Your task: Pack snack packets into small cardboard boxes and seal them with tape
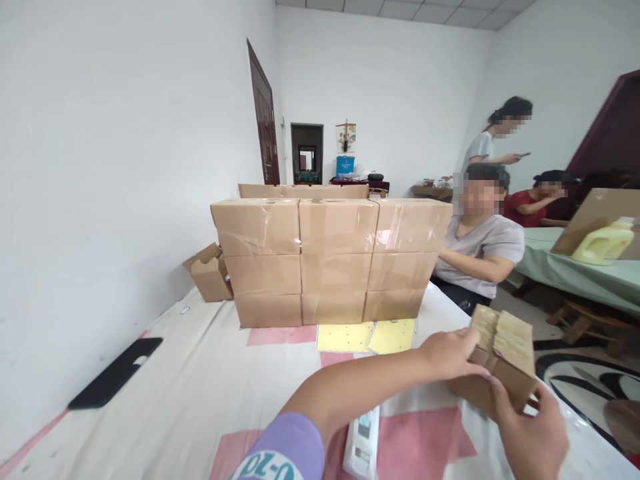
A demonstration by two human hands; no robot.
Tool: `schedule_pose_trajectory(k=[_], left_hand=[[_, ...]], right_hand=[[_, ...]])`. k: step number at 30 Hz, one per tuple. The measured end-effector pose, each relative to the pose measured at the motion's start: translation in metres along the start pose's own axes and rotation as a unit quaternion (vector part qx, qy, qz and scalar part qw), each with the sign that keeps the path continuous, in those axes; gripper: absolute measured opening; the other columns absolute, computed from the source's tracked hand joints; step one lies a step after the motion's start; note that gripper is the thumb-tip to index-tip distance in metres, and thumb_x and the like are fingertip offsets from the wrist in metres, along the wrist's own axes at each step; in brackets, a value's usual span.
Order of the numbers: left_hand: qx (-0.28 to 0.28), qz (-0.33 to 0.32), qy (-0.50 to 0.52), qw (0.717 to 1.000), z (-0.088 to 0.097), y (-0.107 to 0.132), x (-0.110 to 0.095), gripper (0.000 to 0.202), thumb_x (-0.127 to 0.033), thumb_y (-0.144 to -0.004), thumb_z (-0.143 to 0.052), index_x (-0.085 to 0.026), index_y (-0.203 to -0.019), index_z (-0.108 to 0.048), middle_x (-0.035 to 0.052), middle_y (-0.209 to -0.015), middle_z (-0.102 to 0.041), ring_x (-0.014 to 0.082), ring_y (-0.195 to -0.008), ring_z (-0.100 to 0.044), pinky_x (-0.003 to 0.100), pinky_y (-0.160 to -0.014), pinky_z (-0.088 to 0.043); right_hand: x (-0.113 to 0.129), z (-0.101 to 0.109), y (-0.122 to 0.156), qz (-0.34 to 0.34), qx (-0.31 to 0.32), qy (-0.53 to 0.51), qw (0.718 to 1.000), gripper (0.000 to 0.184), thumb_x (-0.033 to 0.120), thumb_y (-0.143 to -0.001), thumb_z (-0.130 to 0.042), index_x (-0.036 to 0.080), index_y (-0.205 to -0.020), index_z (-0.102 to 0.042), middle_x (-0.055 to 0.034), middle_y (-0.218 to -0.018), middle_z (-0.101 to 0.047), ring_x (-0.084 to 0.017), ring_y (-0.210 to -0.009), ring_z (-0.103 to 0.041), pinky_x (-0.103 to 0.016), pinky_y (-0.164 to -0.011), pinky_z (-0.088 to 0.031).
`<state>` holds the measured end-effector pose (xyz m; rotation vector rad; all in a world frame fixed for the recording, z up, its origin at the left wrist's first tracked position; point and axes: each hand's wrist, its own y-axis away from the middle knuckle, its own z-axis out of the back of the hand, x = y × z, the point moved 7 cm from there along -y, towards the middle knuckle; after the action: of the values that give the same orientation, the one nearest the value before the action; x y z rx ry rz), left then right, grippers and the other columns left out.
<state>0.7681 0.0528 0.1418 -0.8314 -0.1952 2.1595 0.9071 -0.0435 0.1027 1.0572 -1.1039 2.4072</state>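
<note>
The held box has matt cardboard sides

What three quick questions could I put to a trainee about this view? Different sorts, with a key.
1. How many boxes show across the top row of the cardboard stack?
2. True or false: the left hand and the right hand both touch the small box.
3. The sleeve on the left arm is: A red, B purple, C green?

Key: 1. Three. 2. True. 3. B.

Head view looks forward, seemingly slightly down, over the table.
</note>
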Motion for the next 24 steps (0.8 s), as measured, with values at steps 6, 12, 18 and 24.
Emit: schedule_pose_trajectory(k=[6, 12, 18, 24], left_hand=[[-0.054, 0.063, -0.1, 0.991, -0.013, -0.015, 0.04, 0.063, -0.058, -0.088, -0.062, -0.016, -0.132, -0.047, 0.0204, -0.127, -0.062, 0.0366, -0.097, -0.07, 0.047, -0.072, -0.057], [-0.09, 0.131, -0.178, 0.971, -0.009, -0.026, 0.05, 0.053, -0.055, -0.092, -0.058, -0.018, -0.129, -0.051, 0.0215, -0.138, -0.055, 0.0338, -0.092, -0.072, 0.043, -0.068, -0.057], [-0.136, 0.156, -0.098, 0.973, 0.029, -0.028, 0.052, 0.041, -0.052, -0.086, -0.069, -0.023, -0.116, -0.066, 0.0139, -0.12, -0.068, 0.0283, -0.089, -0.073, 0.037, -0.075, -0.053], [-0.194, 0.137, 0.042, 0.97, 0.091, 0.061, 0.068, 0.038, -0.044, -0.103, -0.042, -0.021, -0.122, -0.066, 0.0076, -0.105, -0.074, 0.0181, -0.091, -0.069, 0.028, -0.083, -0.05]], right_hand=[[-0.037, -0.064, -0.041, 0.015, 0.044, -0.03, 0.998, 0.076, 0.071, -0.074, -0.062, 0.015, -0.126, -0.059, -0.016, -0.106, -0.067, -0.037, -0.093, -0.064, -0.047, -0.075, -0.051], [-0.051, -0.121, -0.067, 0.007, 0.063, -0.198, 0.978, 0.066, 0.06, -0.082, -0.062, 0.018, -0.132, -0.054, -0.0152, -0.123, -0.064, -0.035, -0.112, -0.062, -0.049, -0.098, -0.049], [-0.033, -0.133, -0.075, -0.012, 0.088, -0.244, 0.966, 0.074, 0.062, -0.075, -0.069, 0.016, -0.131, -0.052, -0.0168, -0.129, -0.059, -0.034, -0.119, -0.058, -0.05, -0.106, -0.044], [-0.044, -0.064, -0.047, -0.163, -0.03, -0.284, 0.944, 0.066, 0.058, -0.064, -0.074, 0.021, -0.115, -0.054, -0.0071, -0.112, -0.059, -0.022, -0.101, -0.058, -0.035, -0.084, -0.051]])
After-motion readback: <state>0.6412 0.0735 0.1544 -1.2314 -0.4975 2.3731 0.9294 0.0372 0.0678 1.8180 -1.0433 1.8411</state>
